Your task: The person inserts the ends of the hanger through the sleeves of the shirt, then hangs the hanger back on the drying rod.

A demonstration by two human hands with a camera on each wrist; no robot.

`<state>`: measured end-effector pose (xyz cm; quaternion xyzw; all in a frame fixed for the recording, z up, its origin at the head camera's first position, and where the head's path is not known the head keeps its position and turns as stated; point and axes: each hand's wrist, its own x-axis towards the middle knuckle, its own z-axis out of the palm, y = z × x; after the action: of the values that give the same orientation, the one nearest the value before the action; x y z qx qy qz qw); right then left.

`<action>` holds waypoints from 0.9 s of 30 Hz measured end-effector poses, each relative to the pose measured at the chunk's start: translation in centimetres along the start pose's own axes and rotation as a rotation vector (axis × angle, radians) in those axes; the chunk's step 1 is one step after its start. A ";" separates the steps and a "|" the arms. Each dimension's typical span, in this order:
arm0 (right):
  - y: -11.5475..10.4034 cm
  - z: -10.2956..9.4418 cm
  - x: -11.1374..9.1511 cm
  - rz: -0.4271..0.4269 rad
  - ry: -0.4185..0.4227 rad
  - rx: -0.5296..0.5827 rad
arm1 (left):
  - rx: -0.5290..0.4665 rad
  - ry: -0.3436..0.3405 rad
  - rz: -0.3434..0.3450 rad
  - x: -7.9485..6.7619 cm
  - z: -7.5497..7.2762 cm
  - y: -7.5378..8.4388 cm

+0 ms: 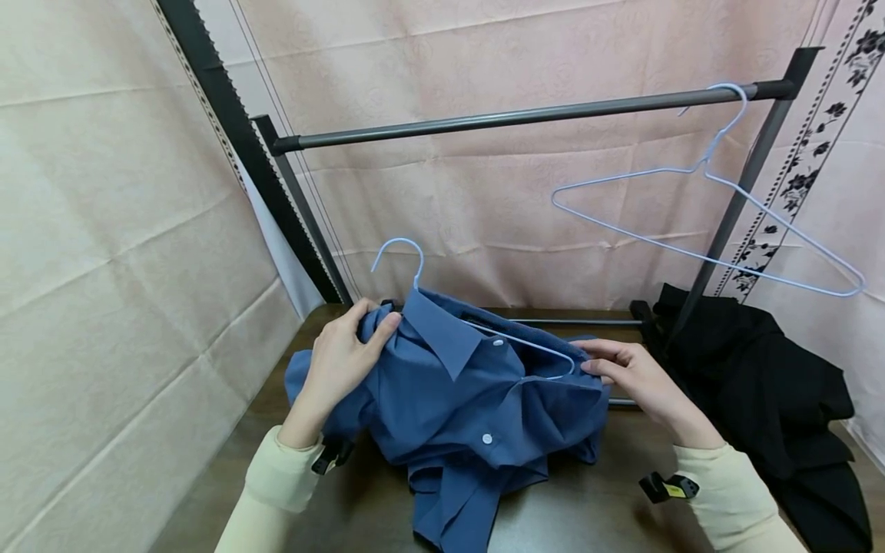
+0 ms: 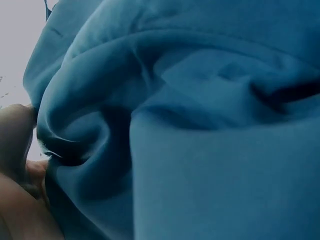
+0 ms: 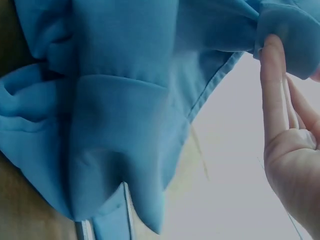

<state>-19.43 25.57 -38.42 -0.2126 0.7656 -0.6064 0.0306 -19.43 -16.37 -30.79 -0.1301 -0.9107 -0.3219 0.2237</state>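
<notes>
A blue button-up shirt [image 1: 442, 399] is held up over the brown table, its collar upright and two white buttons in sight. Inside it sits a light blue wire hanger [image 1: 419, 265]; its hook rises above the collar and its right end shows in the open neck. My left hand [image 1: 343, 349] grips the shirt's shoulder on the left, thumb in front. On the right, my right hand [image 1: 632, 376] pinches the collar edge beside the hanger's end. The right wrist view shows the fingers [image 3: 274, 90] against the cloth. In the left wrist view, folds of shirt [image 2: 200, 150] fill most of the picture.
Behind the shirt stands a dark metal rack with a horizontal bar [image 1: 484, 120]. A second light blue hanger [image 1: 705, 165] hangs bare at the bar's right end. Black cloth [image 1: 767, 399] lies heaped on the right of the table [image 1: 594, 514]. Pale curtains surround the rack.
</notes>
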 end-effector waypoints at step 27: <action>-5.1 3.1 -2.1 -0.336 0.202 -0.364 | 0.115 0.212 0.154 -0.4 0.4 0.3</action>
<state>-15.12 22.62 -34.85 -0.2769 0.8152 -0.4734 -0.1860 -19.06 -15.92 -31.12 -0.1517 -0.8863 -0.2629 0.3498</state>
